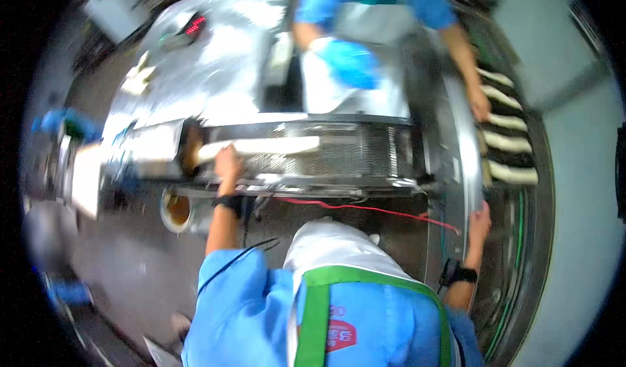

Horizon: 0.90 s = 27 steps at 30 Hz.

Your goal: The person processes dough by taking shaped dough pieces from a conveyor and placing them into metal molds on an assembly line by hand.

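Observation:
A long pale dough strip [280, 146] lies lengthwise on a metal mesh conveyor [352, 161] in front of me. My left hand [228, 163] is at the strip's left part, its fingers curled against the dough. Off to the right, my right hand [479, 222] is by the edge of a long metal rail [464, 152], below a rack with several dough strips [508, 145]. Blur hides what those fingers do.
Across the conveyor stands a co-worker with a blue glove [352, 63]; their other hand [479, 105] is near the racked dough. A steel table [228, 60] bears a red-lit display [194, 25] and dough scraps [138, 76]. A bucket [177, 210] and red cord [365, 207] are below.

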Available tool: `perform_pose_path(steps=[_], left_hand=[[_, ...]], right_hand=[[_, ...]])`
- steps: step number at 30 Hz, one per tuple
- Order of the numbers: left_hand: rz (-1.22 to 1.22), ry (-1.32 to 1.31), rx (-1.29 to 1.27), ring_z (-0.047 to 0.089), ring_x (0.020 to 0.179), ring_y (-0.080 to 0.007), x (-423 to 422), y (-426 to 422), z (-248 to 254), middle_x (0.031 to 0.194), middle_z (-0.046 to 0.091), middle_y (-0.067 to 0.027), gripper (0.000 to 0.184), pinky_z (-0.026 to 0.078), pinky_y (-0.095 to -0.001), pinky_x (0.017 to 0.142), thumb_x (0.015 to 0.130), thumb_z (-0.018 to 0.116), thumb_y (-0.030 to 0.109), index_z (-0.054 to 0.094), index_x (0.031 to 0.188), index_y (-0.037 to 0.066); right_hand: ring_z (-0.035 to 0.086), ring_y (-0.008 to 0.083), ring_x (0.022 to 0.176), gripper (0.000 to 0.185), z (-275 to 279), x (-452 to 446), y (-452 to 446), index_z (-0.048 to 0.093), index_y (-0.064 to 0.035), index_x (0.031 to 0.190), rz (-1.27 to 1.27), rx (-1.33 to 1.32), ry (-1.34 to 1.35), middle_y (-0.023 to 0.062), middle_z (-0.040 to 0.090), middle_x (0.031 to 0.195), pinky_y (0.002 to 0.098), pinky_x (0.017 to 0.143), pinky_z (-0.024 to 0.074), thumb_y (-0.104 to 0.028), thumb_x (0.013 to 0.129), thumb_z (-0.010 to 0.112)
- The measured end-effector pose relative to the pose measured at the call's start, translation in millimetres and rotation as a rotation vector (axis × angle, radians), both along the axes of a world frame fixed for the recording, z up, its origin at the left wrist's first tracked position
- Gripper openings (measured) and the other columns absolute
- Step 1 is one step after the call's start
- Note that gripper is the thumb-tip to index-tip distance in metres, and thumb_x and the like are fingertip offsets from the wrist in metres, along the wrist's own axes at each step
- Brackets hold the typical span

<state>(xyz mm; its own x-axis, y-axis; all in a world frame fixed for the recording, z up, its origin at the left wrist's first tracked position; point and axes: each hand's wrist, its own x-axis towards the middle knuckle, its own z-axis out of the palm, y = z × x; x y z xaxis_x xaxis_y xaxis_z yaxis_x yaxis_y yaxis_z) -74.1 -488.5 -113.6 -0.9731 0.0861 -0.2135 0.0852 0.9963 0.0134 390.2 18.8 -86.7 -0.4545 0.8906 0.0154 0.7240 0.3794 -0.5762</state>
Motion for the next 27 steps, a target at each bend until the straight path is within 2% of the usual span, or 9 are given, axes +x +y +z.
perform_pose_path(steps=[2, 3, 4, 5, 7, 8, 9, 15, 27], left_hand=[[-0.387, 0.219, -0.035, 0.037, 0.113, -0.0265, -37.0, -26.6, -25.7, 0.12, 0.043, -0.0102, 0.036, 0.03, -0.0359, 0.095, 0.078, 0.042, 0.009, 0.044, 0.113, 0.005], [-0.628, 0.139, -0.478, 0.036, 0.114, -0.0261, -47.7, -12.7, -8.2, 0.123, 0.04, -0.0106, 0.036, 0.029, -0.0348, 0.096, 0.082, 0.039, 0.013, 0.041, 0.116, 0.004], [-0.612, 0.206, 0.049, 0.034, 0.116, -0.0262, -88.7, -52.3, -60.2, 0.128, 0.033, -0.0106, 0.042, 0.027, -0.0363, 0.097, 0.083, 0.04, 0.025, 0.037, 0.121, 0.007], [-0.647, 0.224, 0.122, 0.037, 0.114, -0.0273, -116.7, -52.9, -79.3, 0.125, 0.037, -0.0115, 0.043, 0.029, -0.0377, 0.096, 0.082, 0.041, 0.025, 0.037, 0.121, 0.008], [-0.722, 0.257, 0.261, 0.041, 0.109, -0.0297, -167.2, -52.0, -115.8, 0.118, 0.045, -0.0132, 0.045, 0.031, -0.0404, 0.093, 0.079, 0.045, 0.024, 0.038, 0.121, 0.01], [-0.467, 0.053, 0.08, 0.043, 0.107, -0.0299, -122.4, -2.7, -37.1, 0.118, 0.044, -0.0125, 0.047, 0.033, -0.041, 0.091, 0.078, 0.048, 0.028, 0.039, 0.12, 0.01], [-0.669, 0.162, 0.284, 0.044, 0.105, -0.0309, -175.7, -34.5, -94.9, 0.115, 0.046, -0.0129, 0.053, 0.034, -0.0406, 0.089, 0.071, 0.057, 0.03, 0.041, 0.117, 0.009], [-0.615, 0.1, -0.125, 0.044, 0.104, -0.0307, -150.9, 81.5, -54.7, 0.114, 0.046, -0.0127, 0.057, 0.035, -0.0406, 0.088, 0.069, 0.059, 0.031, 0.04, 0.118, 0.009], [-0.784, 0.167, -0.295, 0.045, 0.103, -0.0305, -137.9, 145.3, -54.4, 0.113, 0.047, -0.0124, 0.064, 0.035, -0.0405, 0.087, 0.064, 0.064, 0.032, 0.038, 0.119, 0.009]], right_hand=[[0.056, 0.0235, 0.087, 0.04, -18.7, -9.7, -11.3, 0.046, -0.0008, 0.111, 0.066, 0.263, -0.05, 0.0161, 0.057, 0.096, 0.032, 0.074, 0.0424, -0.007, 0.072, 0.055], [0.055, 0.0239, 0.089, 0.037, -13.8, -24.9, -15.7, 0.049, 0.0008, 0.106, -0.079, 0.0, -0.16, 0.016, 0.056, 0.099, 0.0315, 0.075, 0.043, -0.01, 0.072, 0.056], [0.054, 0.0245, 0.092, 0.038, -23.1, -39.9, -17.5, 0.05, 0.0002, 0.106, -0.119, -0.032, 0.007, 0.016, 0.054, 0.103, 0.0322, 0.077, 0.0423, -0.014, 0.071, 0.057], [0.053, 0.0259, 0.091, 0.041, 14.1, -58.9, -35.1, 0.05, -0.001, 0.106, -0.152, -0.155, 0.109, 0.0161, 0.054, 0.102, 0.0345, 0.079, 0.0411, -0.018, 0.07, 0.058], [0.051, 0.0303, 0.092, 0.039, -2.4, -71.7, -18.1, 0.052, -0.0035, 0.105, -0.069, 0.08, -0.072, 0.0161, 0.055, 0.099, 0.0391, 0.08, 0.0395, -0.021, 0.07, 0.057], [0.05, 0.0307, 0.093, 0.037, -9.9, -79.5, -12.9, 0.051, -0.0036, 0.104, -0.039, 0.041, 0.006, 0.0163, 0.055, 0.098, 0.0403, 0.081, 0.0384, -0.021, 0.071, 0.056], [0.05, 0.03, 0.092, 0.038, -21.0, -81.8, -6.9, 0.049, -0.0038, 0.105, -0.024, 0.093, -0.08, 0.0153, 0.055, 0.096, 0.0405, 0.082, 0.037, -0.021, 0.072, 0.055], [0.043, 0.0358, 0.103, 0.036, 12.2, -63.7, -27.8, 0.048, -0.0088, 0.108, -0.055, -0.168, -0.109, 0.0159, 0.049, 0.107, 0.044, 0.091, 0.0306, -0.024, 0.075, 0.052], [0.05, 0.0315, 0.092, 0.03, 17.6, -57.9, -33.5, 0.052, -0.0057, 0.099, 0.031, -0.196, -0.108, 0.0149, 0.054, 0.096, 0.0422, 0.076, 0.0403, -0.026, 0.076, 0.052]])
